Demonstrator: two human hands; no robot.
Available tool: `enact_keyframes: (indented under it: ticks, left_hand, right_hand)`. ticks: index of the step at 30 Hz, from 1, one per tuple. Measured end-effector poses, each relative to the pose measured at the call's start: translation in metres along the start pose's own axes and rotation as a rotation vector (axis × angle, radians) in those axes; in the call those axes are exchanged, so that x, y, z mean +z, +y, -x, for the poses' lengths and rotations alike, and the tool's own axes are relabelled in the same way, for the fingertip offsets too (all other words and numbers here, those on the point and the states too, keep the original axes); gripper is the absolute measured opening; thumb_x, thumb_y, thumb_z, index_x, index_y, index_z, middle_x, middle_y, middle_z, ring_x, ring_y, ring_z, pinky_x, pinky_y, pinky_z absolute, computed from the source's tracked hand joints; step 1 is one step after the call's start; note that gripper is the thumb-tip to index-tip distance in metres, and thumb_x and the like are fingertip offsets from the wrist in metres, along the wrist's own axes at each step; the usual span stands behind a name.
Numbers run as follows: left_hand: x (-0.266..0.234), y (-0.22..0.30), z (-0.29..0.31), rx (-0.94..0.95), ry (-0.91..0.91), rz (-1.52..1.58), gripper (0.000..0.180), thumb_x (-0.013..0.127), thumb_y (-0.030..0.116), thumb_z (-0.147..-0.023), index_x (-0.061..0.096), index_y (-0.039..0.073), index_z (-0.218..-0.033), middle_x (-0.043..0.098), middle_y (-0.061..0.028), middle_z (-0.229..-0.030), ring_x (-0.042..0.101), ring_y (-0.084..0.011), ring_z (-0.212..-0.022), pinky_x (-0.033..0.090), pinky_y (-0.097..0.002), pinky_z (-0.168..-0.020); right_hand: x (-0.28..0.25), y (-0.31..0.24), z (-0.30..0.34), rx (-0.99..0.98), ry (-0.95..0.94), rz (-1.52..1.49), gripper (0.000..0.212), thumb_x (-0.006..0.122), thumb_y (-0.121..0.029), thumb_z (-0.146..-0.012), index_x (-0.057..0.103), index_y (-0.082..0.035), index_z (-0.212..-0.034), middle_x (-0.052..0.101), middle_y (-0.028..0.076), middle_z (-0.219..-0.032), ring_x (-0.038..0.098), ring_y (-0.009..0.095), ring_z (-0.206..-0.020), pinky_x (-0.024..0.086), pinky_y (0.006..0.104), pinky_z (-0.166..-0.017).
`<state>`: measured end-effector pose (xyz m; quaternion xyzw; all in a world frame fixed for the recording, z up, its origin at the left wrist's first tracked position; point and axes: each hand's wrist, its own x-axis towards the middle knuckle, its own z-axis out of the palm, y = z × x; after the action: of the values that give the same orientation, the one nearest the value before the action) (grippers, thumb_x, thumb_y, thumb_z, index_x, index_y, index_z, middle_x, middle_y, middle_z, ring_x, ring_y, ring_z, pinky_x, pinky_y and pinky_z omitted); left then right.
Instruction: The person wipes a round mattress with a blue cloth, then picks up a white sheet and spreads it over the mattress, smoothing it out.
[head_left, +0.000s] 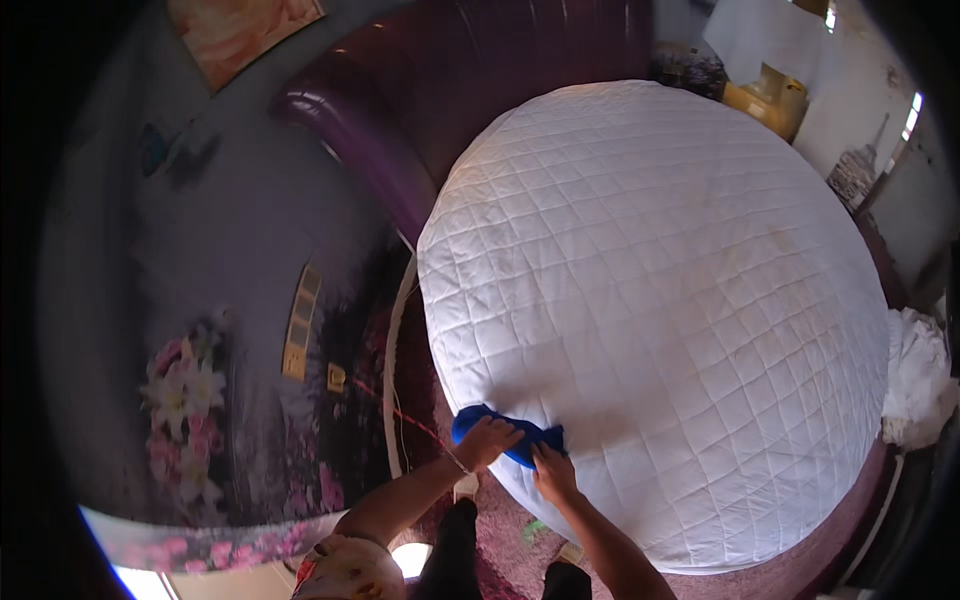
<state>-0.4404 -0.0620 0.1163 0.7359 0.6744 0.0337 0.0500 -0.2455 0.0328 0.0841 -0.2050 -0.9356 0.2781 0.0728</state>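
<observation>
Cloth (529, 437), blue, lower centre of frame: left grip (489, 442) and right grip (554, 475) both grasping it. Mattress (660, 300), round, white, quilted, centre right. Headboard (490, 75), purple, top.

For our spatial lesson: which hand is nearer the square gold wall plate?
Left. The left hand, holding the blue cloth, is right of the wall plate; the right hand, also holding the cloth, is farther right.

Looks down, head-worn, left one of two side-by-side fisheyes. Faces over the round bed (660, 290) toward the purple headboard (510, 70). Sits nearer left hand (487, 443) and right hand (554, 474) than headboard. Upright, wide; bends straight edges.
</observation>
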Motion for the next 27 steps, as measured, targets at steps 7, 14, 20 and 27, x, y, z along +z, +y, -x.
enact_keyframes:
  ticks: [7,14,20,27]
  left_hand:
    - [-0.039,-0.178,-0.047,-0.009,0.361,-0.128,0.045,0.057,0.013,-0.079,0.06,0.023,-0.122,0.054,-0.0121,-0.13,0.048,-0.0286,-0.123,0.035,-0.0462,-0.1]
    - [0.05,-0.277,0.012,0.139,-0.053,0.032,0.056,0.059,0.017,-0.079,0.051,0.031,-0.133,0.029,-0.0129,-0.151,0.031,-0.028,-0.138,0.029,-0.0489,-0.106]
    - [0.063,-0.292,0.012,0.216,-0.113,0.003,0.067,0.06,0.016,-0.08,0.039,0.033,-0.141,0.024,-0.0137,-0.154,0.029,-0.0284,-0.139,0.024,-0.0533,-0.108]
    - [0.056,-0.301,-0.003,0.308,0.104,-0.011,0.05,0.059,0.015,-0.077,0.053,0.022,-0.127,0.053,-0.0111,-0.124,0.05,-0.0249,-0.117,0.038,-0.0441,-0.094]
  right_hand:
    - [0.025,-0.051,-0.185,0.121,0.414,0.25,0.04,0.055,-0.011,-0.081,0.056,-0.003,-0.121,0.053,0.02,-0.13,0.054,0.029,-0.114,0.045,0.0434,-0.08]
    - [0.152,-0.084,-0.216,0.201,0.153,0.381,0.06,0.068,-0.028,-0.074,0.053,-0.005,-0.127,0.038,0.023,-0.143,0.043,0.035,-0.124,0.04,0.0465,-0.084]
    - [0.141,-0.097,-0.224,0.294,-0.04,0.362,0.068,0.067,-0.033,-0.073,0.048,-0.003,-0.132,0.034,0.025,-0.144,0.04,0.037,-0.126,0.039,0.0462,-0.088]
    - [0.161,-0.089,-0.229,0.252,0.071,0.445,0.052,0.051,-0.015,-0.08,0.048,0.005,-0.128,0.04,0.027,-0.139,0.045,0.038,-0.12,0.042,0.0465,-0.085]
